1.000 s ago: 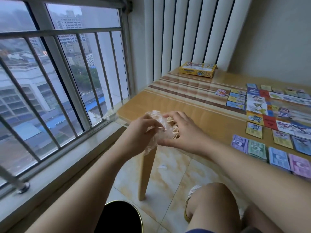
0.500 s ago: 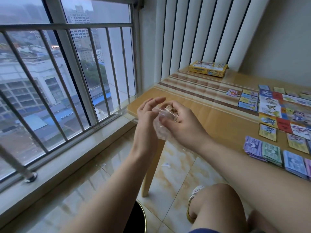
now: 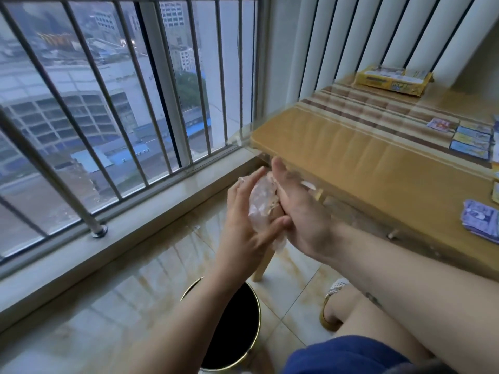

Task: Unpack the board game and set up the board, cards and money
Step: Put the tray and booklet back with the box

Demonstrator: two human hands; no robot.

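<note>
Left hand (image 3: 243, 225) and right hand (image 3: 299, 211), palms facing and fingers extended, press a clear bag (image 3: 263, 201) between them. Neither hand closes round it. The left thumb lies under its lower end. The bag holds small pale pieces, too blurred to identify, and whether its mouth is open cannot be told.

The hands hang clear of the table (image 3: 351, 163), just off its near left corner, above bare floor tiles. A dark round bin (image 3: 229, 319) stands open almost directly below.

On the table, cards (image 3: 472, 139) lie in rows toward the right edge, a money stack (image 3: 480, 222) sits near the front edge, and the yellow box (image 3: 391, 81) rests at the far end.

Hazards:
- Palm pressure alone retains the slippery film, so easing it would likely drop the bag into the bin.
- Tearing or upending the bag here would likely scatter pieces on the tiles. Emptying it over the table avoids this.
</note>
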